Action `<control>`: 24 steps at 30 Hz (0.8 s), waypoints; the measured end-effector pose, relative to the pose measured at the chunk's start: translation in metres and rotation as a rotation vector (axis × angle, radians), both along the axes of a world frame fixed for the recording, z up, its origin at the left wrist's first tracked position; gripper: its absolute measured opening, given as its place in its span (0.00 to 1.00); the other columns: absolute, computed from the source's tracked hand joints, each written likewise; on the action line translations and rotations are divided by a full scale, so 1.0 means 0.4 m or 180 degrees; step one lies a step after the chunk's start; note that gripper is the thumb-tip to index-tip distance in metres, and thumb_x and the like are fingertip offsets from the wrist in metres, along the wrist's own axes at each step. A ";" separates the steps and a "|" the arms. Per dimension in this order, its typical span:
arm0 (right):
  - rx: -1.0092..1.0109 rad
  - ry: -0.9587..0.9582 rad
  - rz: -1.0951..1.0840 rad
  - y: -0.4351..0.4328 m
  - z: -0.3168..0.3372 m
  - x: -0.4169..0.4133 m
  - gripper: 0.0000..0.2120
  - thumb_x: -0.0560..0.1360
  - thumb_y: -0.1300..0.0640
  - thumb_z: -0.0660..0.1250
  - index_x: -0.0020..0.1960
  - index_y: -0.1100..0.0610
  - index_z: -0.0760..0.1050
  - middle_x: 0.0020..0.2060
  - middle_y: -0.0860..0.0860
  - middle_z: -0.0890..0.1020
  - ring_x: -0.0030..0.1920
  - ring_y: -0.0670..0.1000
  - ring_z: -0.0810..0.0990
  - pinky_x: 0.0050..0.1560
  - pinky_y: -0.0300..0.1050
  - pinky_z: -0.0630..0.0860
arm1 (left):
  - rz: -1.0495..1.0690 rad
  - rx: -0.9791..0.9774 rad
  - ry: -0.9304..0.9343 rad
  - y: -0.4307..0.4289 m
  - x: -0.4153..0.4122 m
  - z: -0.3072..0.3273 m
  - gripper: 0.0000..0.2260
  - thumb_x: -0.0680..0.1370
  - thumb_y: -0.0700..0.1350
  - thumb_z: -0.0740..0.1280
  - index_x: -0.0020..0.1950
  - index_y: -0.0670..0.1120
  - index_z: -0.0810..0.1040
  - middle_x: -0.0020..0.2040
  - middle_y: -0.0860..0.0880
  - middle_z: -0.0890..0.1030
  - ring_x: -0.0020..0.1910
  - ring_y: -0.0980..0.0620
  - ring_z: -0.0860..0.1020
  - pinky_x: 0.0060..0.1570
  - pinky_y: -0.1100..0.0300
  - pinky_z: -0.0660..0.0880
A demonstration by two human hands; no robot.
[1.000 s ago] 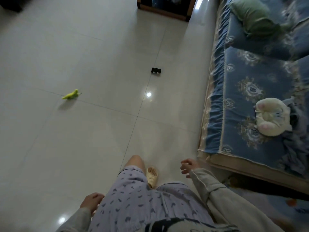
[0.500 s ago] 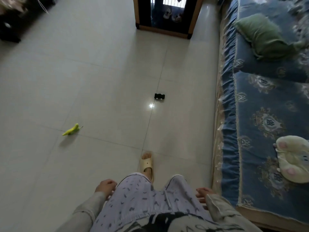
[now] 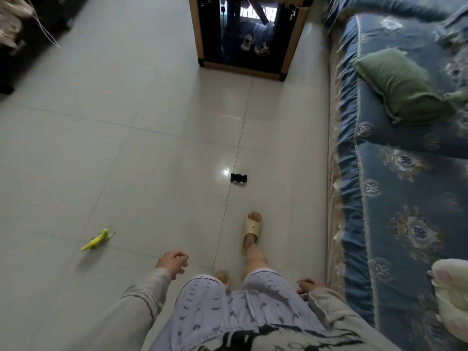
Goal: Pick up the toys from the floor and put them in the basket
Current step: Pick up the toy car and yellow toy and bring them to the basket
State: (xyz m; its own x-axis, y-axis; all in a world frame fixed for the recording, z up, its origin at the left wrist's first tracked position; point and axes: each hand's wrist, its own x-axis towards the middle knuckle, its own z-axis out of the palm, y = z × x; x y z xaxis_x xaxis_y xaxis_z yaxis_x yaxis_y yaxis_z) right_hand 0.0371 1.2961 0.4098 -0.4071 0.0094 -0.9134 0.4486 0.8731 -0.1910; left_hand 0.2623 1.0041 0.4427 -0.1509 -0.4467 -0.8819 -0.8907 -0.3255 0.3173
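A small black toy car (image 3: 238,178) lies on the pale tiled floor ahead of my feet. A yellow-green toy dinosaur (image 3: 97,240) lies on the floor to the left. My left hand (image 3: 173,262) hangs in front of my hip, fingers loosely curled, holding nothing, a short way right of the dinosaur. Beside my right thigh is my right hand (image 3: 308,285), fingers curled and empty, close to the sofa. No basket is in view.
A blue patterned sofa (image 3: 395,188) runs along the right, with a green cushion (image 3: 400,87) and a white plush (image 3: 453,297) on it. A dark wood-framed cabinet (image 3: 249,34) stands at the far end. Dark furniture (image 3: 22,41) sits at the far left.
I have walked forward: the black car and the green dinosaur are nearer, and the cabinet has come into view. My left hand has swung forward; both hands stay empty.
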 end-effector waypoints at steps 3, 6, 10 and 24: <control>0.0012 -0.0054 0.0395 -0.083 -0.001 -0.120 0.08 0.75 0.64 0.62 0.38 0.60 0.75 0.40 0.58 0.77 0.36 0.52 0.75 0.42 0.44 0.72 | 0.0242 0.0051 -0.0197 -0.025 -0.024 -0.030 0.06 0.77 0.37 0.59 0.45 0.43 0.75 0.40 0.43 0.77 0.28 0.50 0.71 0.29 0.64 0.60; -0.0008 0.0060 0.0709 -0.196 0.003 -0.257 0.12 0.74 0.67 0.61 0.33 0.61 0.75 0.35 0.58 0.77 0.44 0.56 0.75 0.45 0.49 0.70 | 0.0509 0.0149 -0.0536 -0.031 -0.041 -0.049 0.05 0.77 0.38 0.60 0.44 0.42 0.75 0.43 0.41 0.77 0.29 0.49 0.71 0.32 0.63 0.62; -0.0157 0.0087 0.0840 -0.321 0.047 -0.391 0.11 0.77 0.67 0.58 0.36 0.60 0.70 0.29 0.55 0.73 0.27 0.52 0.73 0.22 0.36 0.69 | 0.0732 0.0355 -0.0695 -0.051 -0.115 -0.068 0.05 0.77 0.38 0.60 0.42 0.42 0.74 0.46 0.40 0.78 0.31 0.49 0.71 0.34 0.62 0.63; 0.0084 -0.0084 0.1122 -0.526 -0.036 -0.542 0.09 0.77 0.69 0.58 0.52 0.69 0.75 0.28 0.53 0.72 0.11 0.39 0.69 0.19 0.32 0.67 | 0.0322 0.0429 -0.0134 -0.329 -0.535 -0.101 0.06 0.77 0.39 0.59 0.49 0.45 0.74 0.39 0.46 0.76 0.29 0.53 0.71 0.27 0.65 0.61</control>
State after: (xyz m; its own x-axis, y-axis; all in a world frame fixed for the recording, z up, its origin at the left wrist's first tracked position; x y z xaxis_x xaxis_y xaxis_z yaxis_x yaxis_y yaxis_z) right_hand -0.1798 1.0858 0.3954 -0.3657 -0.1038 -0.9249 0.1234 0.9796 -0.1588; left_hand 0.0483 0.8726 0.4025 -0.0727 -0.3349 -0.9394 -0.8628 -0.4513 0.2277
